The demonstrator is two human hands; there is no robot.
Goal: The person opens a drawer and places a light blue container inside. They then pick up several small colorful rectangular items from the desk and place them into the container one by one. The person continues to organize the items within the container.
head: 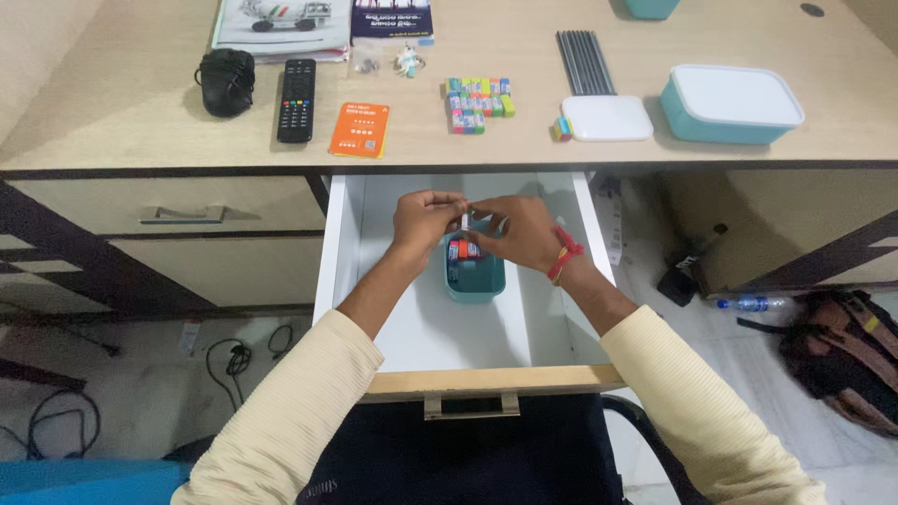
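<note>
White eraser (pixel 465 221) pinched between both hands' fingers (pixel 447 204) above teal box (pixel 475 283).

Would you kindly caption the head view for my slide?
Both hands, left hand and right hand, hold a small white piece over a teal box in an open drawer.

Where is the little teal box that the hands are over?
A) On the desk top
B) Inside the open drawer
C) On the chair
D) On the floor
B: the small teal box sits on the white bottom of the open drawer, right beneath the left hand and right hand.
</note>
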